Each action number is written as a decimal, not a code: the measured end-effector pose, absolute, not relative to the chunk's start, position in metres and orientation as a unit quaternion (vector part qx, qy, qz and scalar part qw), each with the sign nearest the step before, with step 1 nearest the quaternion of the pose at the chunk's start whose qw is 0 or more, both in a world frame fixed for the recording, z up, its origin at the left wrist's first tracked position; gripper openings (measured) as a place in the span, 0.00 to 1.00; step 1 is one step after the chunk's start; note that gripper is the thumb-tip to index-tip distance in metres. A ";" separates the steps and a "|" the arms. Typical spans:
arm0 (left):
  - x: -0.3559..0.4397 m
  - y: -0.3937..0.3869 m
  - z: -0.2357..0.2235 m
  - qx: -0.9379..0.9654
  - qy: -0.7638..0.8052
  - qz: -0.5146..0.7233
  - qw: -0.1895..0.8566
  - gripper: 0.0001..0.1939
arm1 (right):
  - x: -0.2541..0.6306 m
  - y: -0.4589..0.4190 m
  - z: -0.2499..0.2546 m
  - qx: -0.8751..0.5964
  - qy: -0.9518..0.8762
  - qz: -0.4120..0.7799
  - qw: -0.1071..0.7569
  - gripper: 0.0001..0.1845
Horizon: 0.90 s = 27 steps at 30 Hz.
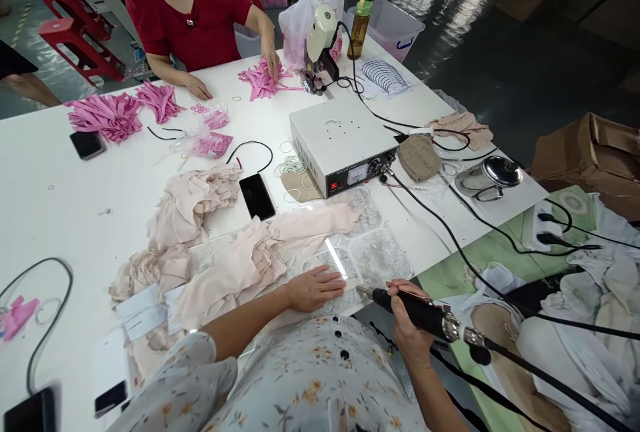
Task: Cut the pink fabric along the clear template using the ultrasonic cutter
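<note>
My left hand (317,289) lies flat, fingers stretched out, on a scratched clear plate (383,255) near the table's front edge. A small pale scrap (353,283) shows by its fingertips; whether fabric runs under the palm is hidden. My right hand (413,329) is wrapped round a black corded handpiece (417,312). Its pointed metal tip faces left, close to my left fingertips, low over the plate. Left of and beyond my left hand lie piled beige fabric strips (240,259), partly on the plate. A cable joins the white control box (345,135) with its dial.
Across the table (45,185), a person in red (200,19) handles pink strips (263,79) beside a small machine (321,39). Phones (257,195), rubber bands (290,165), a brown template (420,157) and a lidded glass mug (489,177) lie around. Cables cross the right side.
</note>
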<state>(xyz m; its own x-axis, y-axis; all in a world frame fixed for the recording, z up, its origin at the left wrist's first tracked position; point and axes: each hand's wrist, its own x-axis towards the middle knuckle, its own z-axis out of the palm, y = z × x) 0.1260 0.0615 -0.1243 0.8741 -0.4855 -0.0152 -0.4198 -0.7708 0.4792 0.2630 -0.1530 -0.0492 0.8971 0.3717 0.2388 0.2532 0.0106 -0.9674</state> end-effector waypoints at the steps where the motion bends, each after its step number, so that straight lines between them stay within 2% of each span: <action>1: 0.126 0.061 -0.125 0.938 -0.242 -0.068 0.237 0.26 | 0.262 -0.154 -0.049 -0.702 -0.222 0.044 0.676 0.09; 9: 0.124 0.061 -0.127 0.941 -0.243 -0.061 0.227 0.24 | 0.256 -0.148 -0.041 -0.700 -0.226 0.048 0.676 0.07; 27: 0.124 0.061 -0.125 0.942 -0.243 -0.060 0.225 0.25 | 0.257 -0.146 -0.041 -0.700 -0.253 0.048 0.666 0.08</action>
<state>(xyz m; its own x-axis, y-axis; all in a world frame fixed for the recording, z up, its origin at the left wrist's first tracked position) 0.1241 0.0610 -0.1251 0.8744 -0.4853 -0.0025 -0.4316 -0.7800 0.4531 0.2568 -0.1463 -0.0411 0.8671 0.4187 0.2698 0.2899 0.0163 -0.9569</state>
